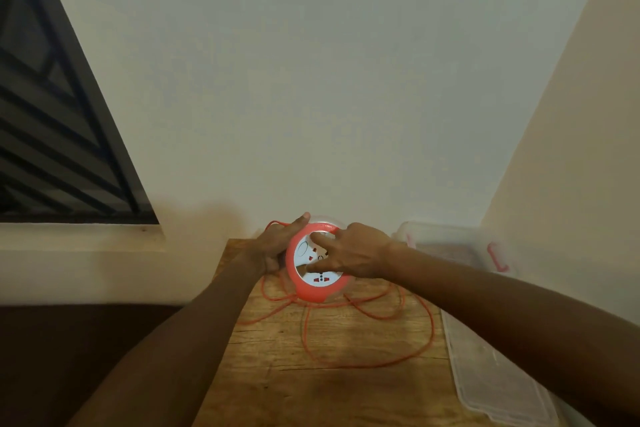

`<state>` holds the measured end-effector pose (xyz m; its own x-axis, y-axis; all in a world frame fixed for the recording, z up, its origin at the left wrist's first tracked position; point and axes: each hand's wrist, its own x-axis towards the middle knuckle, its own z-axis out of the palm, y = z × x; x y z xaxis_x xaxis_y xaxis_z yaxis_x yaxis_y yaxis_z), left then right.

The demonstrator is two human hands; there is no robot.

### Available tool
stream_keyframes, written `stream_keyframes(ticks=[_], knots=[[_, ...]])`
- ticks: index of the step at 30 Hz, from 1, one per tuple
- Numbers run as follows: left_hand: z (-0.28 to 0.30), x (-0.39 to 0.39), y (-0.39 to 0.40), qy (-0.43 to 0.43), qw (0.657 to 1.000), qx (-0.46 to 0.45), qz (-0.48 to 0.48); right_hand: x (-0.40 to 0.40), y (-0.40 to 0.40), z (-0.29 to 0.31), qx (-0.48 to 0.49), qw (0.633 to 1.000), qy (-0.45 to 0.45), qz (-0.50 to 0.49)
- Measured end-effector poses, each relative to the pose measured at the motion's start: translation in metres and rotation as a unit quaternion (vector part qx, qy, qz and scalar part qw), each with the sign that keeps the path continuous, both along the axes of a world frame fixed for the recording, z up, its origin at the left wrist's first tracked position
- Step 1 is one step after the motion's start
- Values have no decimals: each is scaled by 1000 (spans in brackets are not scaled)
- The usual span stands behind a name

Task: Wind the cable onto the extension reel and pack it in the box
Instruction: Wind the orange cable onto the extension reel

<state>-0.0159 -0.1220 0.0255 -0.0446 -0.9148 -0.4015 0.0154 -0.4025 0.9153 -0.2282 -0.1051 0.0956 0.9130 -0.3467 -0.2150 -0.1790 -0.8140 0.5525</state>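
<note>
Gripping the orange extension reel (pixel 317 265) by its rim, the left hand (pixel 273 248) curls round its left side while the right hand (pixel 349 253) presses spread fingers onto the white socket face. Below the grip, orange cable (pixel 374 315) loops loosely across the wooden table (pixel 277 374). Right of the grip sits the clear plastic box (pixel 457 246), with its lid (pixel 491 374) lying nearer.

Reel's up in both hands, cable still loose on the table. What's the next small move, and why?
Probably turn the reel's white centre with the right hand while the left hand steadies the orange rim of the reel. Most of the orange cable lies in loose loops on the wooden table, so winding comes before packing into the clear box.
</note>
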Motion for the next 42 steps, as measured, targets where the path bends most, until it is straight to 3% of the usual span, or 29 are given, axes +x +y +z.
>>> stream_keyframes(ticks=[13,15,18,22,24,28,29,30,33,35,37,39,42], knots=[[13,2,-1,26,999,-29,-9,34,3,-10,-89,995,49,3],[13,0,-1,44,998,-43,5,31,-3,-13,-91,996,13,-8],[9,-6,-4,75,994,-65,51,30,-9,-19,-2,975,-166,-150],[7,-23,-4,104,983,-101,113,28,-8,-39,84,862,-413,-283],[7,-33,-2,114,977,-125,131,31,-3,-52,159,751,-524,-369],[1,-52,5,90,978,-154,107,41,13,-68,329,441,-688,-473],[-2,-53,6,86,980,-155,94,43,15,-70,346,404,-698,-480],[-4,-52,6,84,981,-152,84,43,16,-72,359,394,-694,-484],[-9,-42,2,101,981,-145,84,40,16,-68,409,423,-658,-471],[-6,-34,-4,97,980,-146,93,36,17,-62,401,485,-626,-461],[2,-27,-7,78,985,-135,75,32,21,-56,315,614,-570,-446],[9,-18,-10,64,989,-124,46,23,22,-49,166,759,-496,-388],[17,-8,-12,76,990,-114,25,2,12,-34,40,926,-321,-194]])
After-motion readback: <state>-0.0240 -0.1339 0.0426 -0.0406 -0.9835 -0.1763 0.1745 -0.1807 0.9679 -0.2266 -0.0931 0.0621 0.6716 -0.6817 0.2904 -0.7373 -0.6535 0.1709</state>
